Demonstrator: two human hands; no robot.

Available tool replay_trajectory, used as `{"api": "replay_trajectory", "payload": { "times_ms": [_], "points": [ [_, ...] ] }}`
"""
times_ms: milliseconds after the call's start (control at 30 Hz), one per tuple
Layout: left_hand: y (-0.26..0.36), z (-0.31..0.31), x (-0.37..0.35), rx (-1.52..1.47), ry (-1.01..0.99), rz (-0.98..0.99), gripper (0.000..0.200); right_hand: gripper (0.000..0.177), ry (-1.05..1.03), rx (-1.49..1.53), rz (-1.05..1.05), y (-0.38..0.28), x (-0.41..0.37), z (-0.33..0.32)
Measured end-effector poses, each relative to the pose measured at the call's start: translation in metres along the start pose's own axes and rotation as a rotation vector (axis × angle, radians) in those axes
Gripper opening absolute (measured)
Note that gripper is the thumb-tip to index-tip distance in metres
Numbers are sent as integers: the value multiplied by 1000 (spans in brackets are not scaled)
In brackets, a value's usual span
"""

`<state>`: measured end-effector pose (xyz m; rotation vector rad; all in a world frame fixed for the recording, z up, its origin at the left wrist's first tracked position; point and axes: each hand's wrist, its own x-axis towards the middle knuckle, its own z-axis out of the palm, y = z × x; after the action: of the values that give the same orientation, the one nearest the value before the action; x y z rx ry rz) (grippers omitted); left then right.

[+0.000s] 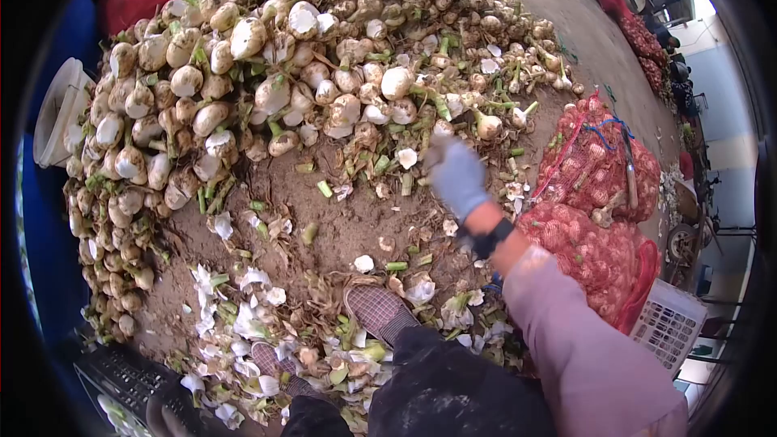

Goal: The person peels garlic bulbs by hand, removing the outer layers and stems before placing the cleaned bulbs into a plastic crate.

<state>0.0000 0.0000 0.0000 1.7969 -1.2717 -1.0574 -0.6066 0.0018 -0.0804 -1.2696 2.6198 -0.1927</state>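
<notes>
My right hand (457, 178), in a blue-grey glove, reaches forward over the dirt floor, near the right part of a large heap of garlic bulbs (271, 93). Its fingers are smeared by motion, and something brownish at their tips is too blurred to name. Close beyond it lie loose bulbs, one of them (488, 125) with a short green stalk. Cut green stem pieces (406, 184) are scattered to its left. My left hand does not show.
Red net sacks of bulbs (575, 255) stand at right, with a white crate (668, 325) below them. A black crate (133, 388) is at lower left, a white bucket (58, 113) at far left. Peeled skins (251, 320) lie around my shoes (376, 307).
</notes>
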Motion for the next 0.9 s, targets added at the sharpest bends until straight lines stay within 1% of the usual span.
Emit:
{"api": "replay_trajectory", "payload": {
  "times_ms": [33, 67, 100, 133, 167, 200, 233, 267, 300, 333, 367, 400, 433, 467, 500, 533, 567, 600, 633, 700, 733, 800, 833, 900],
  "points": [
    [3, -2, 4, 4, 8, 20, 41, 32, 150, -318, 96, 18, 20, 9],
    [38, 42, 6, 63, 7, 83, 34, 34, 216, -353, 122, 39, 35, 28],
    [19, 88, 9, 250, -62, 162, 30, 34, 214, -469, 129, 74, 41, -2],
    [35, 116, 14, 264, -136, 169, 27, 37, 71, -379, 149, 71, 50, 5],
    [44, 135, 24, 267, -234, 226, 25, 41, -71, -281, 161, 63, 57, 12],
    [55, 152, 31, 256, -340, 207, 28, 42, -136, -16, 38, 29, 38, 6],
    [50, 172, 34, 209, -458, 211, 30, 38, -320, -31, 52, 1, 19, 12],
    [44, 195, 33, 103, -558, 129, 35, 34, -539, 65, -106, -34, -11, 6],
    [62, 217, 26, -34, -669, 22, 42, 35, -448, 138, -347, -68, -47, 1],
    [71, 233, 21, -130, -781, -153, 51, 37, -412, 138, -541, -88, -70, 21],
    [77, 246, 14, -142, -838, -231, 56, 39, -356, 255, -687, -112, -89, 21],
    [67, 253, 14, -216, -855, -241, 56, 43, -368, 299, -780, -125, -105, 24],
    [57, 258, 14, -288, -865, -253, 55, 43, -379, 317, -785, -126, -109, 33],
    [51, 256, 16, -276, -810, -252, 53, 45, -465, 814, -558, -127, -114, 47],
    [47, 250, 19, -253, -739, -256, 51, 47, -559, 1300, -286, -133, -123, 59],
    [39, 248, 18, -177, -674, -82, 50, 45, -639, 1250, -143, -133, -114, 44],
    [25, 233, 18, -201, -616, -52, 53, 42, -766, 1331, -56, -137, -109, 32],
    [55, 249, 7, -131, -630, 56, 53, 39, -896, 1403, 33, -141, -105, 26],
    [56, 248, 7, 104, -663, 157, 53, 33, -995, 1229, 1, -141, -101, 27],
    [39, 252, 9, 65, -655, 292, 58, 30, -1004, 1034, 26, -146, -98, 24],
    [33, 250, 9, 77, -651, 278, 58, 30, -1022, 1038, 28, -148, -103, 29],
    [33, 248, 11, -68, -673, 195, 53, 28, -833, 1082, -46, -152, -111, 38],
    [38, 246, 12, -63, -672, 189, 53, 28, -840, 1085, -43, -153, -112, 37],
    [50, 239, 13, -435, -812, -391, 42, 22, -713, 909, -189, -153, -111, 32]
  ]
}}
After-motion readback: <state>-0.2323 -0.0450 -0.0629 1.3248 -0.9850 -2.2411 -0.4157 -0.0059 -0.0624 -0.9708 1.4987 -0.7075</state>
